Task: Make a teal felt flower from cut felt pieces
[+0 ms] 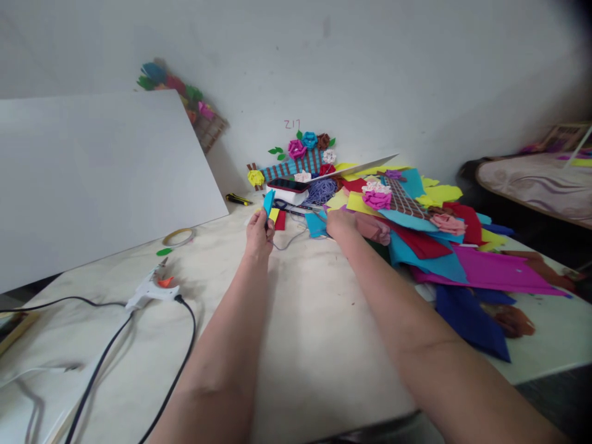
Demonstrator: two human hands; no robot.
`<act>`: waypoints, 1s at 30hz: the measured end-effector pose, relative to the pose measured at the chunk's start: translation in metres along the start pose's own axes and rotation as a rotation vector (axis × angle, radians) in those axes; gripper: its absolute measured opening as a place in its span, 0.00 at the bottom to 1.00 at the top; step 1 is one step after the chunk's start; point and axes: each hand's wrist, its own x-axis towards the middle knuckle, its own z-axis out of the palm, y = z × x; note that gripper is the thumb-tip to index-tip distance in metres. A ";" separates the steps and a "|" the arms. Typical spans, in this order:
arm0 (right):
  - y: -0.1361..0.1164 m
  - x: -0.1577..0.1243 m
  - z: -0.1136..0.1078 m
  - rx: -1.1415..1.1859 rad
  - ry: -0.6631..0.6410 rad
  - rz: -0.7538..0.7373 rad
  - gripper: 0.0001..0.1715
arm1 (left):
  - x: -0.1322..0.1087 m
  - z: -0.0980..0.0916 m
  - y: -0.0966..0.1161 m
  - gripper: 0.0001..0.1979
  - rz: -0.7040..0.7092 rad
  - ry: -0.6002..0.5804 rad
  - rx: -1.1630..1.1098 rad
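My left hand (pixel 259 232) is closed on a folded piece of blue crepe paper (pixel 269 202), which stands up above the fingertips. Just beyond that hand lie a small yellow piece (pixel 274 214) and a small red piece (pixel 280 220). My right hand (pixel 340 223) reaches to the left edge of the coloured paper pile, its fingers curled and mostly hidden. Beside its fingertips lies another blue paper piece (pixel 316 226); what the fingers grip, if anything, I cannot make out. A phone (pixel 289 185) rests on a white box (pixel 287 196) behind the hands.
A white glue gun (pixel 150 291) with black cords lies at left, near a tape roll (pixel 178 237) and a large white board (pixel 106 185). A yellow-black cutter (pixel 238 198) lies further back. Coloured sheets (pixel 504 268) and paper flowers (pixel 377 198) crowd the right side.
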 end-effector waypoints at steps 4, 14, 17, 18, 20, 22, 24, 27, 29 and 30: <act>-0.010 -0.005 -0.010 0.026 0.070 -0.044 0.17 | -0.001 0.003 0.000 0.14 0.000 -0.004 0.009; -0.065 -0.037 0.006 1.234 -0.673 -0.316 0.10 | -0.002 0.008 -0.001 0.15 0.040 -0.020 0.001; -0.059 -0.033 0.010 1.128 -0.682 -0.293 0.11 | 0.001 0.006 -0.001 0.15 0.054 -0.007 -0.002; -0.056 -0.030 0.010 1.131 -0.604 -0.269 0.12 | 0.002 0.005 -0.001 0.15 0.054 0.001 -0.002; -0.050 -0.023 0.011 1.164 -0.439 -0.197 0.13 | 0.004 0.001 0.000 0.14 0.055 0.022 0.000; -0.045 -0.017 0.010 1.176 -0.319 -0.169 0.12 | 0.005 -0.004 0.001 0.14 0.053 0.044 0.016; -0.040 -0.013 0.008 1.165 -0.249 -0.183 0.12 | 0.006 -0.009 0.002 0.12 0.050 0.073 0.034; -0.034 -0.010 0.005 1.125 -0.208 -0.221 0.12 | 0.008 -0.014 0.002 0.12 0.016 0.060 0.039; -0.032 -0.009 0.004 1.084 -0.189 -0.252 0.12 | 0.007 -0.014 0.001 0.12 -0.033 0.008 0.034; -0.031 -0.008 0.004 1.058 -0.173 -0.270 0.12 | 0.007 -0.013 0.000 0.12 -0.064 -0.025 0.034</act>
